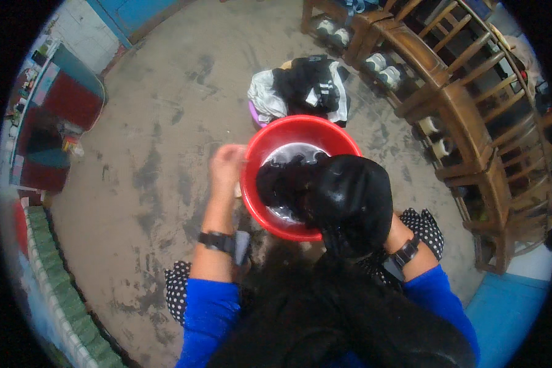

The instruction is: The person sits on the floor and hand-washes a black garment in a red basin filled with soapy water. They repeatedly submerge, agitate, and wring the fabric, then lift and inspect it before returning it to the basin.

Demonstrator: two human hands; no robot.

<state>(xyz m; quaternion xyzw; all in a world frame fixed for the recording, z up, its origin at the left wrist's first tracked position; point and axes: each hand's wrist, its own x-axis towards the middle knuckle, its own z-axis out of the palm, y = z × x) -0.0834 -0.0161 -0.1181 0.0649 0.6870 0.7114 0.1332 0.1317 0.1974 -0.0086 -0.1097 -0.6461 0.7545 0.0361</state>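
In front of me a red plastic basin (262, 216) stands on the floor, holding dark wet cloth (280, 181) in greyish, sudsy water (296, 149). My left hand (228, 161) is blurred at the basin's left rim, its fingers curled; whether it grips anything is unclear. A bulging, shiny black thing (356, 198) covers the basin's right side; I cannot tell what it is. My right forearm goes behind it, so the right hand is hidden. Beyond the basin, black and white clothes (303, 87) are heaped over a purple tub (256, 113), mostly covered.
Wooden chairs (469, 106) curve along the right, with pairs of shoes (384, 69) beneath. A dark red and green cabinet (69, 106) stands on the left. At lower left is a green-covered edge (60, 271). The concrete floor (133, 138) has dark patches.
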